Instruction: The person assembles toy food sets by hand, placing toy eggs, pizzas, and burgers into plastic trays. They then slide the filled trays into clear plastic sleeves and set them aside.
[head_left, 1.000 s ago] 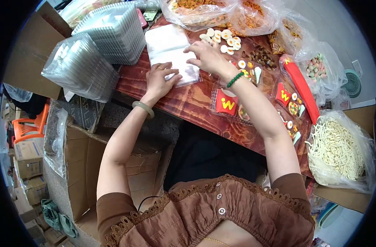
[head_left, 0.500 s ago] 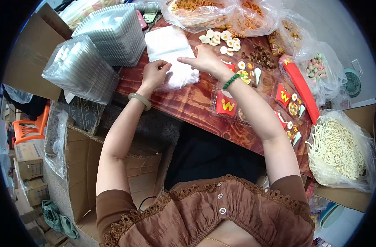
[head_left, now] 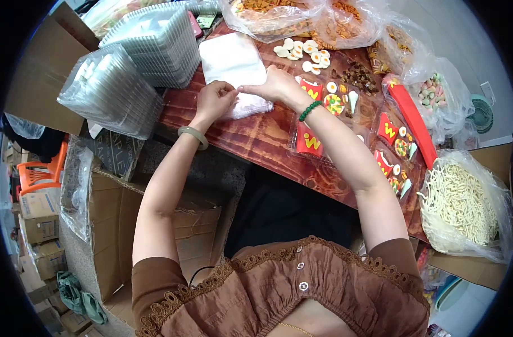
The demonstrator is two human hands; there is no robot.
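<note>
A stack of thin, clear-white plastic bags (head_left: 229, 56) lies flat on the table, its lower end under my hands. My left hand (head_left: 216, 101) is closed at the lower left of the stack, its fingertips pinched at the film of a bag. From the right, my right hand (head_left: 274, 89) reaches over the bags with thumb stretched out toward the left fingertips; its other fingers are partly hidden. To the right of it, clear trays hold red packets with a yellow mark (head_left: 309, 141) and small moulded candies, among them a round pizza-like piece (head_left: 334, 104).
Stacked clear plastic trays (head_left: 155, 50) stand at the left. Egg-like candies (head_left: 304, 53) and brown pieces (head_left: 359, 77) lie loose behind my right hand. Filled bags line the back; a long red strip (head_left: 411, 118) and a bag of pale sticks (head_left: 461, 199) are at right.
My left hand has moved slightly right and my right hand slightly lower, so the right thumb now meets the left fingertips. The bag stack's far edge has shifted a little.
</note>
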